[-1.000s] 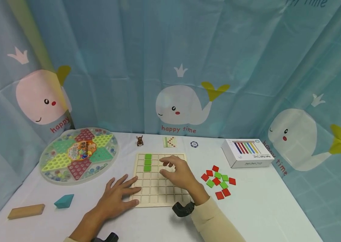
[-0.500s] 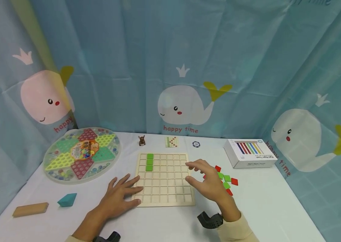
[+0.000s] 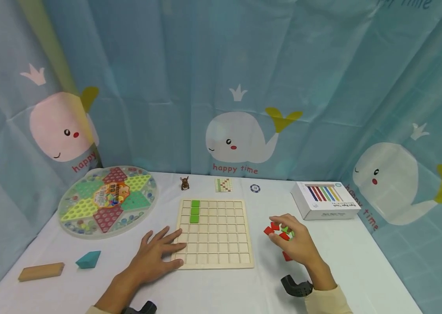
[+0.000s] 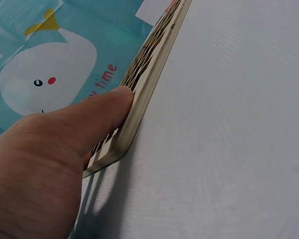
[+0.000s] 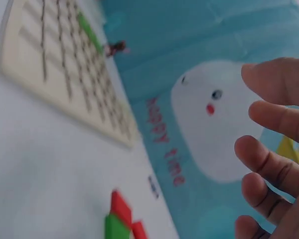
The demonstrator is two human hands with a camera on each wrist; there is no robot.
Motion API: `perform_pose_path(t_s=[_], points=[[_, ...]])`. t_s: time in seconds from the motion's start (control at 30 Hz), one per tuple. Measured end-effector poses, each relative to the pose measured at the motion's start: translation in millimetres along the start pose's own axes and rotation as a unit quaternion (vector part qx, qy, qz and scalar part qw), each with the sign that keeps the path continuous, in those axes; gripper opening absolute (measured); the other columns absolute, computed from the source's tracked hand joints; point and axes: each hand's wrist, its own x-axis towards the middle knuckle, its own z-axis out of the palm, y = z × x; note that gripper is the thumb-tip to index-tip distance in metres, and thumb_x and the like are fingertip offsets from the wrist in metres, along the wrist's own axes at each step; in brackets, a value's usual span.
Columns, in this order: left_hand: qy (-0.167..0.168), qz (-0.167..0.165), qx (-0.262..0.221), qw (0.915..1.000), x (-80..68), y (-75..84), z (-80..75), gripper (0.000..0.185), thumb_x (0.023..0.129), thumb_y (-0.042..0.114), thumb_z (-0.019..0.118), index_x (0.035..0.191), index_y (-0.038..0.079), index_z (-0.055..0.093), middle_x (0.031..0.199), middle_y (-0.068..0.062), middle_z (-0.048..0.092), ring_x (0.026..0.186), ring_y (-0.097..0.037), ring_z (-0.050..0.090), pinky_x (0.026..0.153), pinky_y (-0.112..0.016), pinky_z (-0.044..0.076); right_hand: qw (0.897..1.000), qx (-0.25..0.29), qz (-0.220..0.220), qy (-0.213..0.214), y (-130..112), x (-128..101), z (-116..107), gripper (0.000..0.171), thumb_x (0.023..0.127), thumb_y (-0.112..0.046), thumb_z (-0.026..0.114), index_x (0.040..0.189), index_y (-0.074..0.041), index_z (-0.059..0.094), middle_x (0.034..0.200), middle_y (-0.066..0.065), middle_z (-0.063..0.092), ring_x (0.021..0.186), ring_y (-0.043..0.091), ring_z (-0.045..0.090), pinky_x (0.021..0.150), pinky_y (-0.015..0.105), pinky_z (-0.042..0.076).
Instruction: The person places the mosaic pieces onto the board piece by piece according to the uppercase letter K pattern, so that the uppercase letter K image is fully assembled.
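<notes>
Printed in red under the middle whale point(image 3: 240, 137) on the blue curtain point(image 3: 189, 61): "happy time". Repeated beside the right whale point(image 3: 385, 183), running slantwise, partly readable; under the pink whale point(image 3: 58, 128), only "happ" showing. Small lettering on the white box point(image 3: 324, 200) and round blue chip point(image 3: 255, 188) too small to read.

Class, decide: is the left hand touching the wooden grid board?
Touching. In the left wrist view the left hand presses its thumb against the wooden grid board edge.
</notes>
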Motion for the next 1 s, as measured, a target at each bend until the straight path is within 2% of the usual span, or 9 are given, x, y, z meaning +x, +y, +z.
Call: perform_pose_path(t_s=[0.17, 0.33, 0.57, 0.73, 0.9, 1.0], points=[[-0.001, 0.0, -0.003, 1.0, -0.3, -0.3, 0.9, 0.047, 0.081, 0.053, 0.07, 0.119, 0.025, 0.071, 0.146, 0.003, 0.045, 0.139, -0.035, 0.027, 0.106, -0.063, 0.004, 0.999, -0.017, 0.038, -0.01, 19, -7, 0, 0.04, 0.079, -0.014, 0.079, 0.118, -0.013, 0.068, 0.104, 0.0, 0.064, 0.096, 0.026, 0.056, 0.075, 0.05, 0.05], [0.007, 0.006, -0.002, 1.0, 0.5, -1.5, 1.1, 0.048, 0.081, 0.053, 0.07, 0.119, 0.025, 0.071, 0.146, 0.003, 0.045, 0.139, -0.035, 0.028, 0.106, -0.063, 0.004, 0.995, -0.015, 0.093, -0.022, 36, -14, 1, 0.04, 0.081, -0.014, 0.078, 0.119, -0.01, 0.068, 0.104, 0.008, 0.062, 0.099, 0.027, 0.055, 0.079, 0.05, 0.049], [0.014, 0.012, 0.0, 0.9998, 1.0, -1.5, 0.5, 0.047, 0.08, 0.052, 0.071, 0.118, 0.025, 0.072, 0.145, 0.003, 0.046, 0.138, -0.036, 0.029, 0.105, -0.064, 0.005, 0.983, -0.059, 0.164, -0.062, 51, -18, 9, 0.035, 0.08, -0.021, 0.079, 0.113, -0.014, 0.072, 0.108, 0.002, 0.058, 0.109, 0.024, 0.047, 0.088, 0.051, 0.046], [0.017, 0.011, 0.001, 0.9998, 0.0, -2.2, 0.2, 0.046, 0.08, 0.052, 0.072, 0.117, 0.025, 0.072, 0.144, 0.003, 0.047, 0.138, -0.036, 0.029, 0.105, -0.064, 0.005, 0.978, -0.099, 0.167, -0.075, 53, -19, 15, 0.03, 0.079, -0.021, 0.078, 0.107, -0.015, 0.074, 0.107, 0.002, 0.054, 0.108, 0.025, 0.043, 0.086, 0.05, 0.046], [0.021, 0.012, 0.002, 0.9997, 0.3, -3.1, 1.3, 0.045, 0.079, 0.051, 0.073, 0.117, 0.026, 0.073, 0.144, 0.004, 0.047, 0.138, -0.035, 0.03, 0.105, -0.063, 0.006, 0.98, -0.128, 0.141, -0.065, 56, -20, 20, 0.023, 0.079, -0.016, 0.078, 0.101, -0.014, 0.074, 0.107, 0.005, 0.053, 0.104, 0.027, 0.044, 0.083, 0.048, 0.043], [0.025, 0.014, 0.003, 0.9996, 0.5, -3.3, 2.5, 0.044, 0.079, 0.049, 0.074, 0.116, 0.026, 0.073, 0.144, 0.003, 0.048, 0.137, -0.036, 0.031, 0.105, -0.064, 0.007, 0.982, -0.125, 0.128, -0.063, 53, -21, 20, 0.021, 0.08, -0.011, 0.077, 0.101, -0.012, 0.074, 0.109, 0.008, 0.053, 0.105, 0.029, 0.045, 0.085, 0.05, 0.042]])
